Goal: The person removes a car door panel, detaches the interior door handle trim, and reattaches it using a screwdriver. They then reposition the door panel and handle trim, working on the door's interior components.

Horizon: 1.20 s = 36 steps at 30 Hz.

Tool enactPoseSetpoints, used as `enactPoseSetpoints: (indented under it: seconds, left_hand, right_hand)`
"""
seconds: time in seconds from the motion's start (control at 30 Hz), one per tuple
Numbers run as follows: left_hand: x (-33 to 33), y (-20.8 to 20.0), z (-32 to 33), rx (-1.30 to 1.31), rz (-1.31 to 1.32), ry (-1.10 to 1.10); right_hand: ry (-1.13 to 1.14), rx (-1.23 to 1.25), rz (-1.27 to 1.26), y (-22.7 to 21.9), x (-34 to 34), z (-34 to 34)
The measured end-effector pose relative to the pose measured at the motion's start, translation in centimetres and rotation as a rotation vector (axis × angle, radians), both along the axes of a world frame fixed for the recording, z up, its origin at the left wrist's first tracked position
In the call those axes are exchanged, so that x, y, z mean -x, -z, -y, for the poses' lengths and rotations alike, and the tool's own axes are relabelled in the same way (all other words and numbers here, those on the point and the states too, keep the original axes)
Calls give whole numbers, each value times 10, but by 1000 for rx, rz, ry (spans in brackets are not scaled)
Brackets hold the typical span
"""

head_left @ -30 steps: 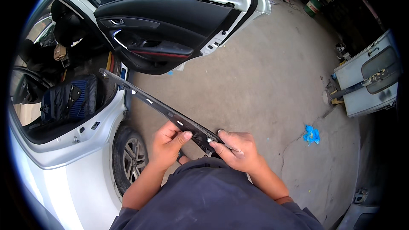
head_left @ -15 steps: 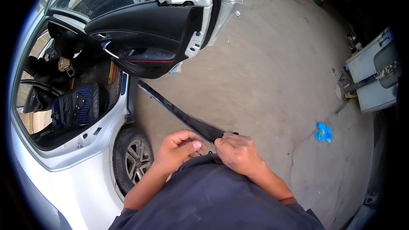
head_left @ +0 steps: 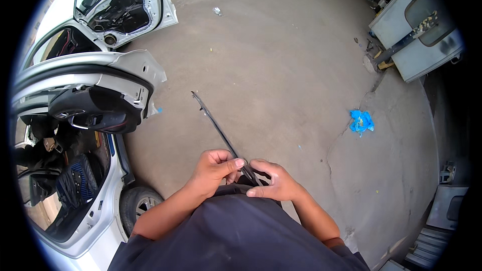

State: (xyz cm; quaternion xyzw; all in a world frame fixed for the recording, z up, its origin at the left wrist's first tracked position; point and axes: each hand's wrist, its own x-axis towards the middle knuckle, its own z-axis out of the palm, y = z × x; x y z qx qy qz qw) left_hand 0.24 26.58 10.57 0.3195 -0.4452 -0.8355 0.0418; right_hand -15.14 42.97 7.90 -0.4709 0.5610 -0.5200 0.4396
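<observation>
A long, narrow black trim strip (head_left: 220, 131) slants away from my waist toward the far left, seen nearly edge-on. Small clips stick out near its far end. My left hand (head_left: 215, 169) pinches it close to the near end, the thumb lying along its side. Around the near end curls my right hand (head_left: 277, 180), its thumb and forefinger on either side of the strip with a gap between them. The other fingers of that hand are partly hidden, and the strip's lowest part is lost against my dark clothing.
On the left stands a white car with its rear door (head_left: 100, 108) and front door (head_left: 131, 12) open; the front door's inner panel is off. A rear wheel (head_left: 140, 206) sits below. Crumpled blue material (head_left: 361, 121) lies on the concrete floor. A loose pale vehicle door (head_left: 416, 30) leans at the right.
My view has swung right, so the car sits farther left. The strip has turned edge-on and steeper. My left hand has closed on it, and my right hand's grip has loosened into a curve.
</observation>
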Motion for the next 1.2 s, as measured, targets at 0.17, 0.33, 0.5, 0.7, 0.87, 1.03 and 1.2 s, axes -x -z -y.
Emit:
enactPoseSetpoints:
  seconds: [0.17, 0.33, 0.5, 0.7, 0.87, 1.03, 1.2]
  left_hand:
    - [73, 14, 7, -133, 25, 35]
    - [126, 27, 8, -210, 37, 150]
    - [178, 39, 26, -281, -47, 236]
    - [262, 53, 71, -214, -145, 367]
    - [347, 50, 102, -209, -227, 411]
    - [418, 42, 128, -74, -317, 533]
    - [467, 35, 147, -48, -376, 588]
  right_hand:
    - [-18, -102, 453, 27, 43, -23]
    - [216, 59, 613, 36, 66, -8]
    - [240, -10, 505, 16, 120, 13]
    - [429, -18, 476, 25, 194, 48]
    - [499, 28, 407, 39, 266, 78]
    - [578, 213, 82, 24, 328, 100]
    - [600, 246, -532, -5, 390, 113]
